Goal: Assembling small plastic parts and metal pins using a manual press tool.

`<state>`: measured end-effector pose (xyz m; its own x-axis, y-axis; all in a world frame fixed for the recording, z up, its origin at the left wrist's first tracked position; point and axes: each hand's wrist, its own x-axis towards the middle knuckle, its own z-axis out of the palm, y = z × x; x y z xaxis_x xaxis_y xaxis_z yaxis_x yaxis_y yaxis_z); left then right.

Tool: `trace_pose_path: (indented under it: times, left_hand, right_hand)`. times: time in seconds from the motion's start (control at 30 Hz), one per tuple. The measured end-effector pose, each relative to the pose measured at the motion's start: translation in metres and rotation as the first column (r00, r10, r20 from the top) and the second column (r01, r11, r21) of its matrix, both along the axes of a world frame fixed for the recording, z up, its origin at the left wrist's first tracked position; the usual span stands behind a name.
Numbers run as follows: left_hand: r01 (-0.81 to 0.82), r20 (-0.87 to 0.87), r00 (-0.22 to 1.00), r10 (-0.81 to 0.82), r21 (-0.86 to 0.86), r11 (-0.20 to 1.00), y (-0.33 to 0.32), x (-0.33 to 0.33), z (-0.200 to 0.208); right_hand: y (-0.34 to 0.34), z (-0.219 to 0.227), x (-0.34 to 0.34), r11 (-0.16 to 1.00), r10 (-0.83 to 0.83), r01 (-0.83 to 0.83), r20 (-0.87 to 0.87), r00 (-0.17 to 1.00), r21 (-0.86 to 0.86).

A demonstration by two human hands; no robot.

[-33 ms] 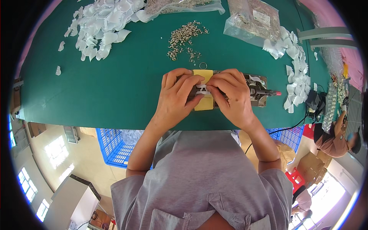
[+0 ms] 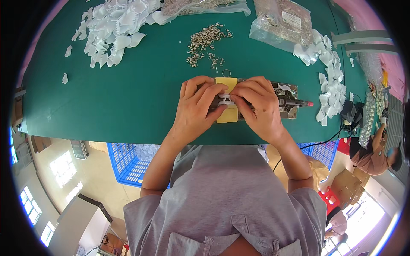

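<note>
My left hand (image 2: pixel 194 104) and my right hand (image 2: pixel 261 109) meet over a metal fixture (image 2: pixel 292 112) near the table's front edge. Between their fingertips is a small white plastic piece (image 2: pixel 226 99), which looks like part of a hair claw clip. Both hands pinch it, the left from its left side and the right from its right. Under it lies a yellow strip (image 2: pixel 228 116) across the fixture. A red-tipped rod (image 2: pixel 301 103) sticks out to the right of my right hand. My fingers hide much of the piece and the fixture's middle.
White toothed clip halves pile up at the far left (image 2: pixel 115 32) and along the right (image 2: pixel 331 81). Small metal springs (image 2: pixel 204 42) lie beyond my hands, near a metal ring (image 2: pixel 226 73). Clear bags (image 2: pixel 282 25) sit at the back. A blue basket (image 2: pixel 124 164) stands below the table.
</note>
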<state>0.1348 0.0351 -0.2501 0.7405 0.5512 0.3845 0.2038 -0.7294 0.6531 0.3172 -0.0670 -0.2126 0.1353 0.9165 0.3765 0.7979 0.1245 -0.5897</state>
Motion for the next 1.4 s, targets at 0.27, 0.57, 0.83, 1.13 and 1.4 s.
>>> trace_pose_path:
  times: [0.27, 0.57, 0.83, 1.13, 1.4]
  left_hand:
    - [0.019, 0.036, 0.999, -0.018, -0.027, 0.999, 0.000, 0.010, 0.003]
    - [0.072, 0.105, 0.993, -0.062, -0.094, 0.993, 0.004, 0.005, -0.004]
    - [0.036, 0.092, 0.995, -0.024, -0.122, 0.992, -0.001, 0.004, 0.001]
    - [0.050, 0.094, 0.995, -0.040, -0.106, 0.993, -0.003, 0.005, -0.008]
    - [0.071, 0.108, 0.992, -0.060, -0.097, 0.993, 0.000, 0.004, -0.008]
  right_hand:
    - [-0.006, 0.006, 0.006, 0.999, 0.024, -0.028, -0.099, 0.995, -0.038]
    - [-0.085, -0.012, 0.222, 0.638, -0.742, 0.766, 0.201, 0.639, -0.077]
    - [-0.100, -0.047, 0.267, 0.663, -0.634, 0.736, 0.418, 0.650, -0.139]
    - [0.015, 0.011, 0.108, 0.960, -0.254, 0.251, -0.011, 0.967, -0.123]
    - [0.087, -0.018, 0.050, 0.937, 0.067, -0.069, -0.018, 0.998, -0.343]
